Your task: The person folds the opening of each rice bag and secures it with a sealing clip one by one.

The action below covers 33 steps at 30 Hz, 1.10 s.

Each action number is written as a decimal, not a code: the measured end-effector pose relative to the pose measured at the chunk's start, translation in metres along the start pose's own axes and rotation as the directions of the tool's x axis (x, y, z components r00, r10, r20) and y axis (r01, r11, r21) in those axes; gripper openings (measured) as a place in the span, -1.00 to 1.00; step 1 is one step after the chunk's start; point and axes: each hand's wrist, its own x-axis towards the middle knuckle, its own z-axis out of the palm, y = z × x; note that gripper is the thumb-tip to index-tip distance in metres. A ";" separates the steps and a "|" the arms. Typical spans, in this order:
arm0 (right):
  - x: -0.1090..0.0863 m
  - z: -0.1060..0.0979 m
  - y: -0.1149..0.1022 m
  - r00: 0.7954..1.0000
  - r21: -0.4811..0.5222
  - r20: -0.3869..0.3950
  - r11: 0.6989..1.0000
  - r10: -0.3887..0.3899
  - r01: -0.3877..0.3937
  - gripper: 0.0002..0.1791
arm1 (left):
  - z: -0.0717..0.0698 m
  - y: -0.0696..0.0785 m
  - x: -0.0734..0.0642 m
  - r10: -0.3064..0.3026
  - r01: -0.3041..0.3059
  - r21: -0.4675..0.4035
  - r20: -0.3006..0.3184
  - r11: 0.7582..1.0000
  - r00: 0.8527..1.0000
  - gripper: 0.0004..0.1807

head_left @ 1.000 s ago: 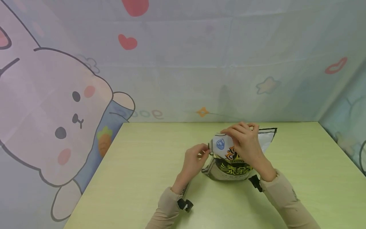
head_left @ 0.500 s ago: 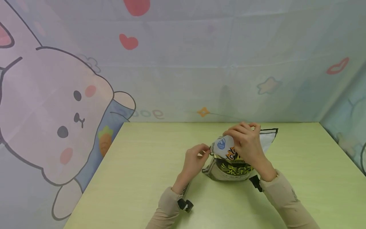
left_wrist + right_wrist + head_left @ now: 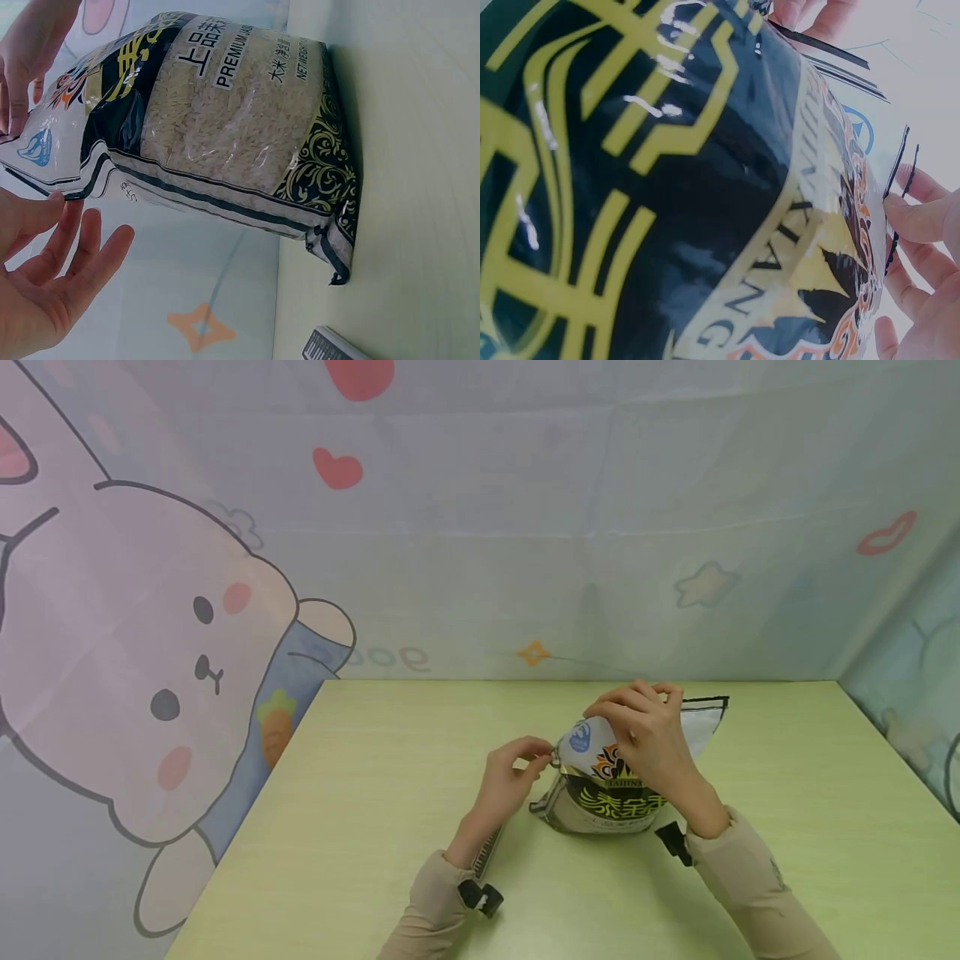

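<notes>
"What's worn?"
"A beige left sleeve (image 3: 437, 892) with a black block (image 3: 492, 899) at its wrist end."
"And right of that sleeve?"
"A matching beige right sleeve (image 3: 753, 881) and a second black block (image 3: 674, 843)."

Bag (image 3: 611, 810) upright on table (image 3: 337, 827); cloth (image 3: 480, 485) behind table. Left hand (image 3: 508, 781) at bag's upper left corner; right hand (image 3: 651, 743) at its top edge, upper right corner jutting out past it. Small item (image 3: 487, 852) on table, before bag, to its left, partly beneath left wrist (image 3: 466, 839).
</notes>
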 end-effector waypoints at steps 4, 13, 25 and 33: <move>-0.001 0.001 0.001 1.000 0.027 -0.008 1.000 -0.007 0.007 -0.76 | -0.002 0.008 0.000 -0.023 0.023 -0.030 0.021 0.999 1.000 -0.83; -0.002 -0.002 0.000 1.000 0.062 -0.005 0.998 -0.012 0.012 -0.71 | -0.002 0.003 0.002 -0.062 0.067 -0.112 0.043 0.991 0.997 -0.80; -0.005 0.001 0.000 1.000 0.077 -0.007 0.997 -0.004 0.005 -0.72 | -0.001 0.005 0.005 -0.099 0.101 -0.126 0.028 0.987 0.995 -0.78; -0.006 0.002 -0.002 1.000 0.083 -0.016 0.997 0.005 -0.004 -0.64 | -0.001 0.010 0.007 -0.058 0.057 -0.073 -0.004 0.996 0.998 -0.78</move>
